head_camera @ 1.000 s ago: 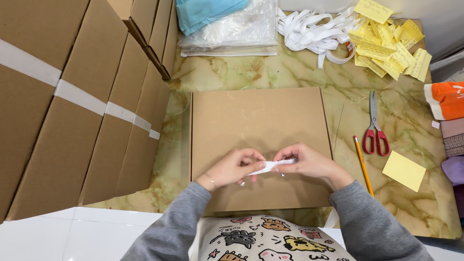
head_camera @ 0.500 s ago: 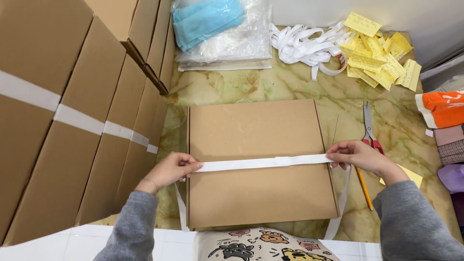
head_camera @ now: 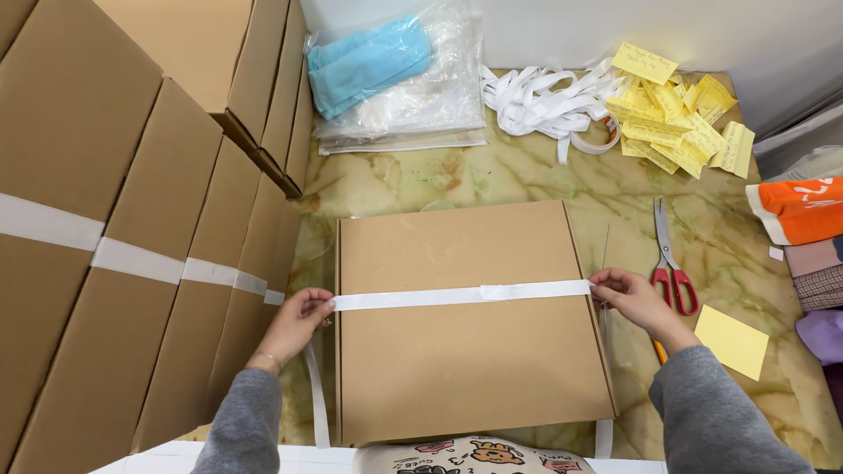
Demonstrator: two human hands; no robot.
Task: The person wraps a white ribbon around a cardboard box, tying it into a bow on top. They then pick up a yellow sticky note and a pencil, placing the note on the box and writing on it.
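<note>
1. Your left hand [head_camera: 294, 323] pinches the white ribbon [head_camera: 461, 295] at the flat cardboard box's [head_camera: 470, 369] 9 o'clock edge.
2. Your right hand [head_camera: 634, 298] pinches the ribbon's other end at 3 o'clock; the ribbon lies taut across the lid.
3. Red-handled scissors [head_camera: 672, 259] lie just beyond the right hand.
4. At 12 o'clock: loose ribbon pile [head_camera: 544, 98]; yellow notes [head_camera: 680, 118] beside it.

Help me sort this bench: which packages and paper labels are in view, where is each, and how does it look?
Flat brown box: centre, white strap across, held by left hand and right hand.
Strapped brown boxes: stacked left.
Clear bag: top, blue cloth inside.
Yellow slips: top right, heaped.
Yellow note: right, square.
</note>
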